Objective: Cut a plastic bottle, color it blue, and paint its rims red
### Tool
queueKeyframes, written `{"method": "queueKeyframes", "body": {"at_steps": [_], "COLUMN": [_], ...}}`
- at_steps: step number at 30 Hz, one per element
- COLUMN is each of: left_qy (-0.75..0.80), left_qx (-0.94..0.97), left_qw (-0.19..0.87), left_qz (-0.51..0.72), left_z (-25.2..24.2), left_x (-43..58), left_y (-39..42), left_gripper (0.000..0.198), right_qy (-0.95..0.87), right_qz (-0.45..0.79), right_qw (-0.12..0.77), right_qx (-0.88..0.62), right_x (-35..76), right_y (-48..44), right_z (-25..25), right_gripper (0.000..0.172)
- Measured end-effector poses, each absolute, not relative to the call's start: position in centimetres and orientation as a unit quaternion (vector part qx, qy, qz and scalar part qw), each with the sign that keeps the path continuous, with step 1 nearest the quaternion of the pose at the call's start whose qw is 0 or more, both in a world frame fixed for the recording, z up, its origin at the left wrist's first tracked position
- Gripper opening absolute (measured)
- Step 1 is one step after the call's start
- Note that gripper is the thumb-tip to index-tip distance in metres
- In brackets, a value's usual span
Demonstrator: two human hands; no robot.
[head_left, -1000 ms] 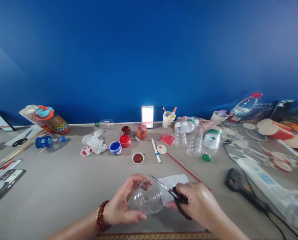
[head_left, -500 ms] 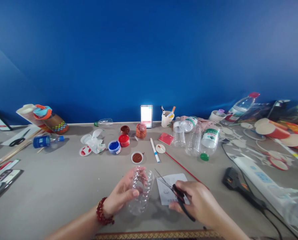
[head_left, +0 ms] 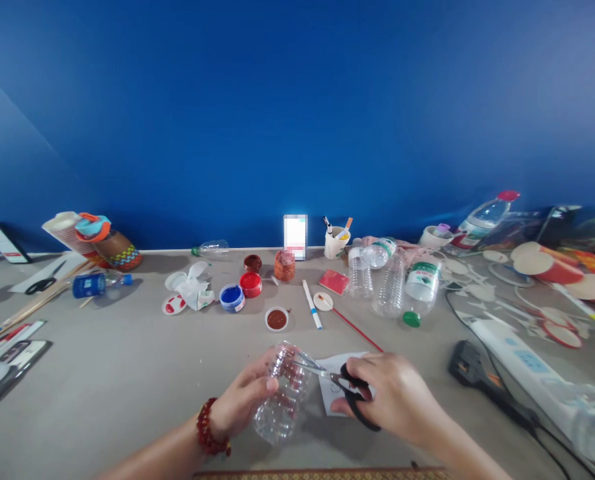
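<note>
My left hand (head_left: 243,393) is closed around a clear, ribbed plastic bottle piece (head_left: 280,417), tilted above the grey table. A red bead bracelet circles that wrist. In my right hand (head_left: 394,393) are black-handled scissors (head_left: 331,377), fingers in the loops. Their blades point left and reach the upper right side of the bottle piece; whether they have gone into the plastic I cannot tell. Beneath the scissors lies a white paper sheet (head_left: 333,403), partly covered by my right hand.
Beyond my hands stand a brown paint lid (head_left: 276,319), a blue paint jar (head_left: 232,298) and a red paint jar (head_left: 250,285). A marker (head_left: 312,304) and a red-handled brush (head_left: 357,328) lie nearby. To the right are a glue gun (head_left: 492,387) and a power strip (head_left: 524,363).
The scissors have moved left, from beside the bottle piece to its upper side, and their blades have come closer together. My left hand keeps its hold on the bottle piece.
</note>
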State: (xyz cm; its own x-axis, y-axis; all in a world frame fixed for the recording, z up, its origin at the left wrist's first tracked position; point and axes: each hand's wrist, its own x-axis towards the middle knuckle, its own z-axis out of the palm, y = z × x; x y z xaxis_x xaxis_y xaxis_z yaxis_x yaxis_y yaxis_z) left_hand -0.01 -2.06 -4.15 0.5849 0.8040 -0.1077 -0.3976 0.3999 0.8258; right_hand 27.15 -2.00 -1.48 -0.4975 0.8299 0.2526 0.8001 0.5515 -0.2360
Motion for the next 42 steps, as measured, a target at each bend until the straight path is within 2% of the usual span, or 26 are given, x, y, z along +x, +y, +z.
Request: {"method": "queueKeyframes", "body": {"at_steps": [8,12,16,20,26,35,42], "left_qy": [0.263,0.279,0.314,0.327,0.334,0.350,0.350], "left_qx": [0.384,0.394,0.432,0.473,0.507,0.529,0.560], "left_qw": [0.797,0.783,0.724,0.687,0.669,0.647,0.610], "left_qz": [0.384,0.392,0.436,0.444,0.429,0.423,0.438], "left_z": [-4.4,-4.5,-4.2,-3.6,-2.7,-2.8,-3.2], "left_x": [-0.1,-0.3,-0.5,-0.6,-0.5,-0.6,-0.3], "left_y": [-1.6,-1.0,0.0,0.9,1.5,2.5,2.8], "left_gripper": [0.050,0.048,0.050,0.050,0.056,0.056,0.054], "right_qy": [-0.872,-0.848,-0.836,-0.844,-0.851,-0.861,-0.847], "right_qz": [0.024,0.057,0.110,0.090,0.053,0.016,0.049], "right_qw": [0.175,0.185,0.169,0.161,0.149,0.144,0.160], "right_qx": [-0.456,-0.493,-0.510,-0.504,-0.502,-0.488,-0.505], "right_x": [27.4,27.3,26.4,25.8,26.2,26.7,27.0], "right_y": [-0.7,0.3,1.0,1.4,2.2,3.6,3.9], "right_z": [-3.1,-3.1,-1.8,-1.1,-1.4,-2.2,-2.8], "right_gripper": [0.053,0.057,0.051,0.048,0.052,0.045,0.045]}}
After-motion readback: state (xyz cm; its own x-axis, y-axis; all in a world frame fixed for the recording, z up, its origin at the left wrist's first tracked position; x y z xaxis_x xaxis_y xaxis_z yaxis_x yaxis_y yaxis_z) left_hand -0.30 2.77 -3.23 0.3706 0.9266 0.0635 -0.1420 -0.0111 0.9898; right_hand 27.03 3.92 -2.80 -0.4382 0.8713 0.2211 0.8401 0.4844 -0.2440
